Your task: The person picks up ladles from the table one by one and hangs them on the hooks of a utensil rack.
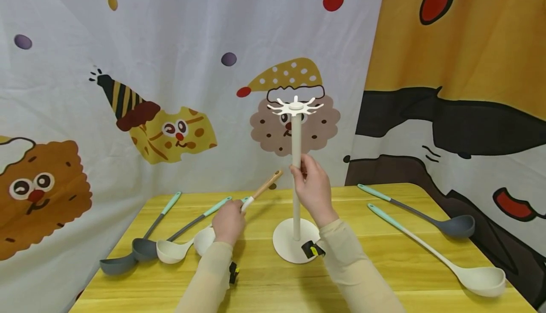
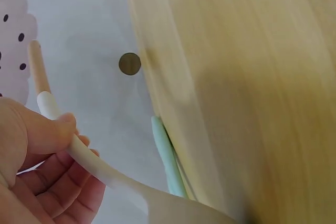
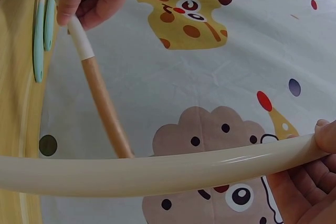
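My left hand (image 1: 229, 220) pinches a white ladle with a wooden handle end (image 1: 266, 184) between thumb and fingers, partway along its shaft. The white bowl (image 1: 204, 241) hangs low at the left, and the handle slants up to the right. In the left wrist view the thumb presses on the ladle's white shaft (image 2: 100, 167). My right hand (image 1: 314, 187) grips the cream pole of an upright utensil stand (image 1: 296, 209). Several hooks radiate from the stand's top (image 1: 295, 107), and its round base (image 1: 283, 244) rests on the table. The pole (image 3: 157, 177) crosses the right wrist view.
On the table's left lie two dark grey ladles (image 1: 117, 264) (image 1: 145, 249) and a cream ladle (image 1: 172, 252), with mint-green handle ends near them. At the right lie another dark grey ladle (image 1: 458, 227) and a cream ladle (image 1: 482, 281). A cartoon-printed curtain (image 1: 179, 29) hangs behind the wooden table (image 1: 256, 289).
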Available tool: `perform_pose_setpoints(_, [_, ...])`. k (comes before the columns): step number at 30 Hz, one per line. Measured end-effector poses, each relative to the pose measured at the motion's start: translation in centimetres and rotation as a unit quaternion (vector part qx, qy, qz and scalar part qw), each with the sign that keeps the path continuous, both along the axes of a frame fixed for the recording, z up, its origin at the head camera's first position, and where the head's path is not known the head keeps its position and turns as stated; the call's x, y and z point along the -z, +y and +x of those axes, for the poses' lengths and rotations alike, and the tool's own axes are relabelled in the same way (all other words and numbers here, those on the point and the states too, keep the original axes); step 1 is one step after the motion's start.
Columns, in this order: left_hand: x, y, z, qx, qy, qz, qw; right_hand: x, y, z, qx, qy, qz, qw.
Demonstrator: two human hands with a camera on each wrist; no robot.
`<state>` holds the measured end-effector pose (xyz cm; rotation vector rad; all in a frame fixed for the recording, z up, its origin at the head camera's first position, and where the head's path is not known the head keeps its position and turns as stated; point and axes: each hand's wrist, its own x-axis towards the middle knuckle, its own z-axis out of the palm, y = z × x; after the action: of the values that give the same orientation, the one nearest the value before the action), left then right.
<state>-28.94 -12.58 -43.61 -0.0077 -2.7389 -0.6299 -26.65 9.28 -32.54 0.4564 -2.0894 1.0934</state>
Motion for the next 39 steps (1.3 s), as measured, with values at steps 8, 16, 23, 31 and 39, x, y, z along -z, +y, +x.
perform_pose_setpoints(8, [-0.5,0.2,0.1,0.005,0.022,0.011,0.9997,0.0,0.0,0.0,-0.002,0.005,0.000,1.0000])
perform_pose_setpoints(16, [-1.0,0.3,0.1,0.014,0.047,0.041,0.9980,0.2,0.0,-0.1,0.000,0.003,0.000,1.0000])
perform_pose_setpoints(23, [-1.9,0.7,0.3,0.024,0.085,0.095,0.9916,0.1,0.0,0.0,0.001,0.004,0.000,1.0000])
perform_pose_setpoints(31, [-3.2,1.1,0.6,0.036,0.115,0.182,0.9759,0.2,0.0,-0.1,0.000,0.007,-0.003,1.0000])
perform_pose_setpoints(39, [-5.0,1.7,1.1,0.062,0.165,0.234,0.9561,0.2,0.0,-0.1,0.002,0.006,-0.005,1.0000])
